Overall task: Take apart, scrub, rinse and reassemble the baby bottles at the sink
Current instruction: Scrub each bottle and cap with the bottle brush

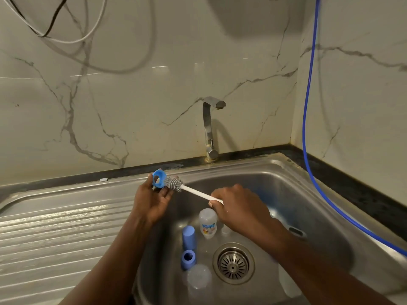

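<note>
Two hands hover over the sink: left hand pinches a blue screw ring at its fingertips, and right hand is clenched round the white handle of the bottle brush, whose grey bristle head touches the ring. On the basin floor lie a printed clear bottle, partly hidden by the right hand, a blue cap, a second blue ring and a blurred clear piece, left of the strainer. Tap stands behind; blue hose runs down the right wall; ribbed draining board at left.
</note>
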`<state>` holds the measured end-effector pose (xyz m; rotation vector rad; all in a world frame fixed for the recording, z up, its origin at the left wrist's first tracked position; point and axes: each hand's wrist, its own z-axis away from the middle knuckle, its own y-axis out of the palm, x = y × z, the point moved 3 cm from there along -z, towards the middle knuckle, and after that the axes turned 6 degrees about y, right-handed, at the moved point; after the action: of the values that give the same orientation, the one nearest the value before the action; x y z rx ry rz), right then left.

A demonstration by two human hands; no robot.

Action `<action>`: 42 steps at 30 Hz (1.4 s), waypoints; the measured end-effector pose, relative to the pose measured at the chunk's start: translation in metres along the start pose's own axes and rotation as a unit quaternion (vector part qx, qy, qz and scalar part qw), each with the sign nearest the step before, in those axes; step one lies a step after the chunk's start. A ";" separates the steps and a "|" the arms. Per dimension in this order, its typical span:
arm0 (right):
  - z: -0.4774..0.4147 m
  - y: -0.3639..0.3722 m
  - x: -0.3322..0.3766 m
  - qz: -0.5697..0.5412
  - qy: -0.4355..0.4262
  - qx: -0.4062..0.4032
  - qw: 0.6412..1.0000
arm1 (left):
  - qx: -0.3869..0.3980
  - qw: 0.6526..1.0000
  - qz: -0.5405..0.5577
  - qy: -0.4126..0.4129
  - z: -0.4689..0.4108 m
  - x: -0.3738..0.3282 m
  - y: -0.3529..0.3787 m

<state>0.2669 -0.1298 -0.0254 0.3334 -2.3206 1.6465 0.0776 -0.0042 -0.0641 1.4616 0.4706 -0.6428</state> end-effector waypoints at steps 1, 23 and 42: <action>0.000 0.001 0.000 -0.009 0.002 -0.004 1.000 | 0.007 1.000 -0.014 -0.009 0.001 0.004 0.000; -0.006 0.003 -0.025 -0.304 0.119 0.185 0.927 | -0.008 0.961 -0.219 0.167 0.002 -0.005 -0.010; -0.010 0.005 -0.024 -0.103 0.008 0.031 0.994 | 0.058 0.739 -0.580 0.338 0.011 0.000 0.011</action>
<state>0.2882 -0.1176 -0.0347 0.5518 -2.1454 1.6168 0.0838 -0.0150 -0.0551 1.3637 2.0487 -1.0881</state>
